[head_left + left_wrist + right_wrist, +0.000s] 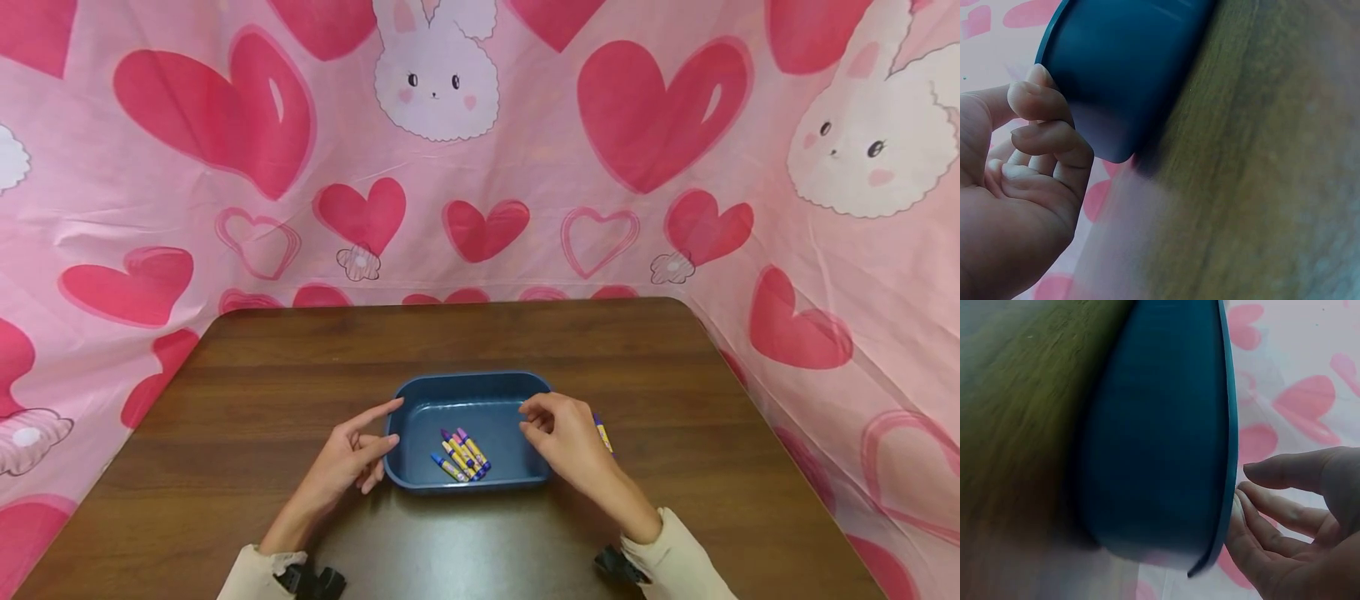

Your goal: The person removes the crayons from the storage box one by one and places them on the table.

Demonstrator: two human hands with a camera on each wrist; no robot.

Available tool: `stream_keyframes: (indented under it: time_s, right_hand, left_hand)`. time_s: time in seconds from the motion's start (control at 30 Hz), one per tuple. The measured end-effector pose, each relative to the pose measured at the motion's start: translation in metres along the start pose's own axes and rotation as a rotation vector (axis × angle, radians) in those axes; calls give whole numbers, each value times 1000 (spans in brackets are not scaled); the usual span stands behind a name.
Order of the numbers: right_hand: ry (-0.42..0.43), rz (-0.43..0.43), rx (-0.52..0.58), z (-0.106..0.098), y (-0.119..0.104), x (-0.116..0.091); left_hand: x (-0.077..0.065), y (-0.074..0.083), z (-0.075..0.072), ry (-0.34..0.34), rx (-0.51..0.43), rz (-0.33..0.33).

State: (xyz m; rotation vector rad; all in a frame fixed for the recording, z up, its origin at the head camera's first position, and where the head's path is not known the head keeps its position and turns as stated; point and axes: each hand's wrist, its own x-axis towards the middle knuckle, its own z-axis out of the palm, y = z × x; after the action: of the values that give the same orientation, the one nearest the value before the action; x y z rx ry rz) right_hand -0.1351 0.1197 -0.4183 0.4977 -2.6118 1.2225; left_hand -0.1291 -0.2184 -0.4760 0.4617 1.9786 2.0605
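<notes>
A blue rectangular tray (468,384) sits on the table before me. Several crayons in yellow wrappers (461,454) lie in a loose bunch on its floor, with blue, purple and pink tips showing. My left hand (351,454) holds the tray's left end, its index finger and thumb at the rim and the other fingers bent outside the wall. At the opposite end, my right hand (573,437) hovers at the right rim, thumb and index finger bent with a gap between them and nothing held. Another crayon (603,433) lies on the table, partly hidden behind this hand.
The brown wood-grain table (337,342) has rounded far corners. Pink cloth (435,175) printed with hearts and rabbits hangs behind it and along both sides. Black wrist mounts (311,581) sit at the cream sleeves (678,554).
</notes>
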Motion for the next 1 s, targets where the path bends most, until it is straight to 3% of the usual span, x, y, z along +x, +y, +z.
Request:
stream_keyframes:
  time_s: [0.43, 0.87, 1.0]
  right_hand:
    - [-121, -43, -20, 28, -15, 19]
    - [-130, -143, -79, 57, -5, 18]
    - [-220, -113, -136, 62, -4, 16]
  left_hand:
    - [1, 0, 1, 12, 8, -12]
    - [3, -1, 0, 18, 41, 6]
    - [3, -1, -1, 18, 36, -1]
